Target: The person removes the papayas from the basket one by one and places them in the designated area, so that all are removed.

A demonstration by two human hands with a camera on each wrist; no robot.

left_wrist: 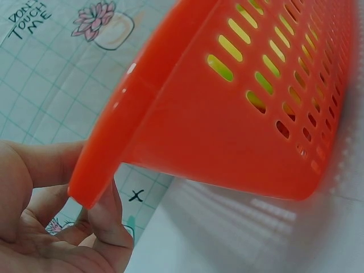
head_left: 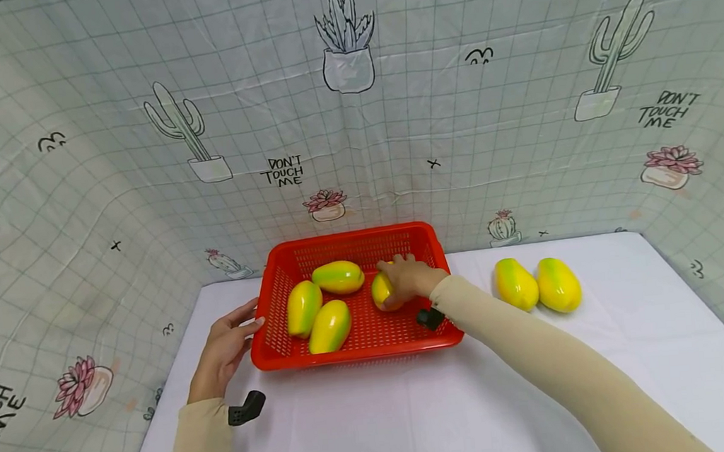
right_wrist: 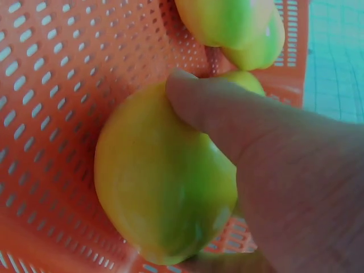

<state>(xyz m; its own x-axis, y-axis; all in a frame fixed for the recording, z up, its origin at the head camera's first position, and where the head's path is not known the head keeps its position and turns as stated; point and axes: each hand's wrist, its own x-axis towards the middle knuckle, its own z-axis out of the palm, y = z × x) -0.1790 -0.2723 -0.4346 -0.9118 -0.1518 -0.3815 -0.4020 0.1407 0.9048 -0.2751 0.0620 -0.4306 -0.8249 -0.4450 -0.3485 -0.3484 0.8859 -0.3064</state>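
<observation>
A red slotted basket [head_left: 295, 355] stands on the white table and holds three yellow-green mangoes [head_left: 338, 277] lying loose. My right hand [head_left: 407, 279] reaches into the basket and grips a fourth mango [head_left: 382, 292]; in the right wrist view the thumb [right_wrist: 210, 108] curls over this mango [right_wrist: 159, 176] just above the basket floor [right_wrist: 51, 85]. My left hand [head_left: 227, 346] rests at the basket's left rim, fingers touching it. In the left wrist view the fingertips [left_wrist: 105, 219] sit under the corner of the rim [left_wrist: 114, 131].
Two more mangoes [head_left: 515, 283] [head_left: 558, 284] lie side by side on the table right of the basket. A cactus-print sheet [head_left: 353, 113] walls the back and both sides. The white tabletop [head_left: 415, 413] stretches toward me.
</observation>
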